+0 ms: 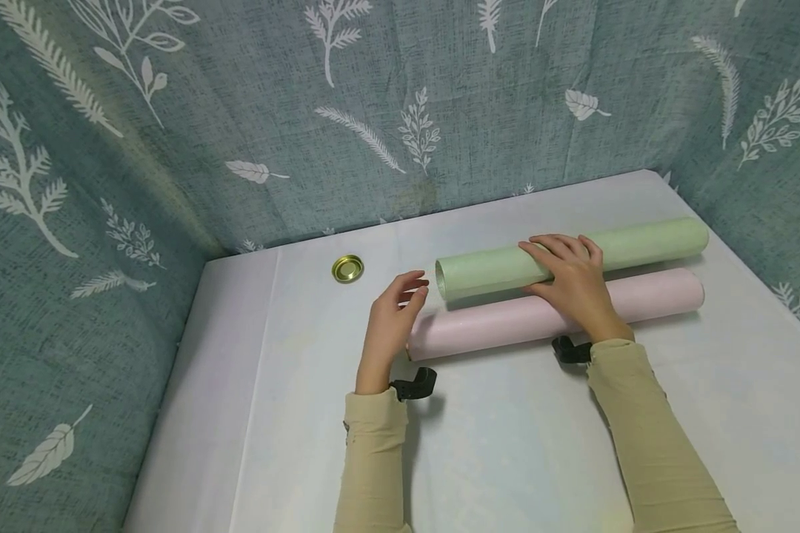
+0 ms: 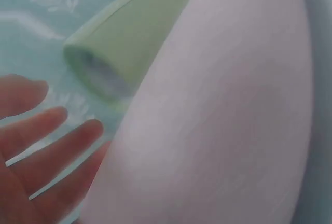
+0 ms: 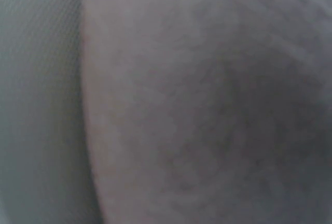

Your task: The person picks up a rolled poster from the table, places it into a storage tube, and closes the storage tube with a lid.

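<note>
A pale green paper tube (image 1: 487, 272) with a hollow left end lies at the back right. My right hand (image 1: 573, 285) grips it near its middle, fingers over the top and thumb at the near side. In front, nearly parallel, lies a pink tube (image 1: 480, 327), partly hidden under the right hand and wrist. My left hand (image 1: 390, 322) stands by the tubes' left ends, fingers loosely bent around nothing. In the left wrist view the pink tube (image 2: 218, 110) looms large, with the green tube's open end (image 2: 98, 73) behind it. The right wrist view is a dim, blurred close-up.
A round gold lid (image 1: 348, 269) lies on the white table (image 1: 307, 414), left of the tubes. Leaf-patterned teal cloth (image 1: 273, 126) hangs behind the table and along both sides. A black wrist camera (image 1: 415, 385) sticks out by the left wrist, another (image 1: 571, 351) by the right.
</note>
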Demonstrator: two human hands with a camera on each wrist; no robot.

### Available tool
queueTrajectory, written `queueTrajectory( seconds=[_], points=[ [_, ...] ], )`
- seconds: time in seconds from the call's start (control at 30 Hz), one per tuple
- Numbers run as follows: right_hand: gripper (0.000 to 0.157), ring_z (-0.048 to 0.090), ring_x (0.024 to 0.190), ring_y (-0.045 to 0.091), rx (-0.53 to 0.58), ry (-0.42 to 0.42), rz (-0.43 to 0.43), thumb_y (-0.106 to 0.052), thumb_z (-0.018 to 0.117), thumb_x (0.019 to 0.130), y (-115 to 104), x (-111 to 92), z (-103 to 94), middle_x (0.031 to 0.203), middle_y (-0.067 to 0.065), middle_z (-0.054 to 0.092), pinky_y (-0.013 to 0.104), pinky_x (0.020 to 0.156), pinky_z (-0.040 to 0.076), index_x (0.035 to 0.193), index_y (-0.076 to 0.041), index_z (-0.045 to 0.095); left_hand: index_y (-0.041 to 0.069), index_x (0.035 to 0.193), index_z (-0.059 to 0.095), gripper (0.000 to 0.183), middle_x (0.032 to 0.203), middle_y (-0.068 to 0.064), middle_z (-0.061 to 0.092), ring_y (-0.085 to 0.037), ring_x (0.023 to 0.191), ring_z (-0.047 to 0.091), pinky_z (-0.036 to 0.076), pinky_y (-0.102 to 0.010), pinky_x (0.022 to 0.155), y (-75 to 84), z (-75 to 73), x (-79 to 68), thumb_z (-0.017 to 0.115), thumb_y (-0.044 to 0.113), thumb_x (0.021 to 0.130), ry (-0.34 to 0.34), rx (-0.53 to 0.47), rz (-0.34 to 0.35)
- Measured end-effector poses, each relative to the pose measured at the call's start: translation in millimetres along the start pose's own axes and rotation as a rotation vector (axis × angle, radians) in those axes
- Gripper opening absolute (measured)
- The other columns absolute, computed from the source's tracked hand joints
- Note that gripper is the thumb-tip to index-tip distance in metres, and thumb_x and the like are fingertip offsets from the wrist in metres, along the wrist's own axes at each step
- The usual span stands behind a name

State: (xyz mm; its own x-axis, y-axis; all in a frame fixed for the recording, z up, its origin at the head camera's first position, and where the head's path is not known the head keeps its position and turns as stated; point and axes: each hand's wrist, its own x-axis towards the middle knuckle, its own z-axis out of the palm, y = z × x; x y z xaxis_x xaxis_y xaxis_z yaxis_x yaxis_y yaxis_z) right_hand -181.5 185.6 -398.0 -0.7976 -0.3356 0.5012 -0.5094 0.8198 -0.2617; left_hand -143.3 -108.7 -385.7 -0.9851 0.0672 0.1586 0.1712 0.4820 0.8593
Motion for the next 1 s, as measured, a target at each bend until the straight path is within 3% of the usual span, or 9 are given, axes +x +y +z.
queueTrajectory(
  seconds=[0.17, 0.37, 0.5, 0.67, 0.83, 1.0],
  points=[
    [0.075, 0.034, 0.119, 0.026, -0.006, 0.003, -0.007, -0.028, 0.081, 0.061, 2.0, 1.2, -1.9, 0.128, 0.001, 0.045, 0.052, 0.101, 0.01, 0.129, -0.024, 0.048, 0.022, 0.119, 0.055, 0.031, 0.107, 0.008, 0.06, -0.01, 0.092, 0.058, 0.046, -0.033, 0.079, -10.8, -16.2, 1.2, 0.052, 0.034, 0.09, 0.04, -0.095, -0.067],
    [0.075, 0.033, 0.12, 0.026, -0.004, -0.002, 0.012, -0.028, 0.08, 0.062, 3.1, 0.6, -3.4, 0.129, 0.001, 0.045, 0.051, 0.102, 0.009, 0.129, -0.024, 0.047, 0.012, 0.118, 0.056, 0.03, 0.111, -0.006, 0.06, -0.023, 0.096, 0.059, 0.045, -0.044, 0.082, -31.4, -45.4, 3.0, 0.053, 0.023, 0.091, 0.084, -0.245, -0.226],
    [0.075, 0.033, 0.12, 0.026, -0.01, 0.005, 0.018, -0.029, 0.08, 0.063, 3.3, 0.8, -2.3, 0.129, 0.001, 0.044, 0.051, 0.102, 0.009, 0.13, -0.025, 0.046, 0.012, 0.12, 0.055, 0.031, 0.111, -0.005, 0.059, -0.021, 0.096, 0.058, 0.046, -0.042, 0.082, -42.5, -58.4, 2.4, 0.052, 0.024, 0.091, 0.116, -0.21, -0.304],
    [0.075, 0.033, 0.12, 0.026, -0.011, -0.005, 0.014, -0.031, 0.08, 0.063, 1.9, 0.0, 0.9, 0.129, 0.0, 0.044, 0.051, 0.102, 0.009, 0.13, -0.025, 0.046, 0.015, 0.124, 0.051, 0.038, 0.117, -0.003, 0.054, -0.02, 0.1, 0.054, 0.046, -0.036, 0.079, -59.6, -59.4, 5.1, 0.051, 0.031, 0.09, 0.119, -0.081, -0.359],
    [0.075, 0.033, 0.12, 0.026, -0.007, -0.006, 0.013, -0.03, 0.08, 0.062, 0.8, -1.8, 2.7, 0.129, 0.0, 0.045, 0.051, 0.101, 0.009, 0.129, -0.025, 0.047, 0.015, 0.132, 0.039, 0.047, 0.127, -0.007, 0.047, -0.025, 0.113, 0.046, 0.042, -0.039, 0.088, -72.0, -56.8, 12.1, 0.051, 0.033, 0.09, 0.128, -0.012, -0.364],
    [0.076, 0.033, 0.12, 0.026, -0.01, -0.009, 0.01, -0.03, 0.08, 0.063, -0.9, -2.0, 2.8, 0.129, 0.001, 0.044, 0.051, 0.101, 0.009, 0.13, -0.025, 0.046, 0.011, 0.134, 0.033, 0.054, 0.132, -0.012, 0.039, -0.027, 0.118, 0.041, 0.036, -0.043, 0.094, -74.9, -57.7, 21.7, 0.052, 0.035, 0.089, 0.164, -0.029, -0.363]
  ],
)
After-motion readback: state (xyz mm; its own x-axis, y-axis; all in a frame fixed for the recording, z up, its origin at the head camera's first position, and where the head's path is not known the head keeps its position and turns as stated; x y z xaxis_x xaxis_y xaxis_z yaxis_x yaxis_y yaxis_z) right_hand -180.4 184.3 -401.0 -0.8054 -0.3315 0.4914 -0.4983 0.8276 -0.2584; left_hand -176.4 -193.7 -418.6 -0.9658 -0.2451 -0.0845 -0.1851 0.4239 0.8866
